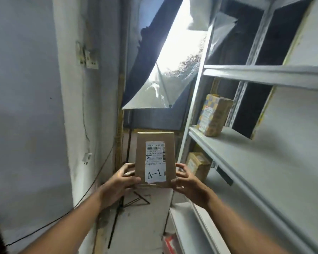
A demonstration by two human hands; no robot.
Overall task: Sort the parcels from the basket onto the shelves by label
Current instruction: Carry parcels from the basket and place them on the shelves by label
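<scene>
Parcel: you hold a flat brown cardboard parcel [155, 160] upright in front of you, just left of the grey metal shelving unit [246, 153]; its white label [155, 160] reads "A-1".
Left hand: your left hand [120, 182] grips the parcel's lower left edge, fingers curled behind it.
Right hand: your right hand [186, 180] grips the lower right edge, thumb on the front.
Shelves: a patterned yellow-and-brown box [214, 115] stands on the middle shelf; a plain brown carton [198, 165] sits on the shelf below.
Behind: a black stand [123, 202] on the floor.
</scene>
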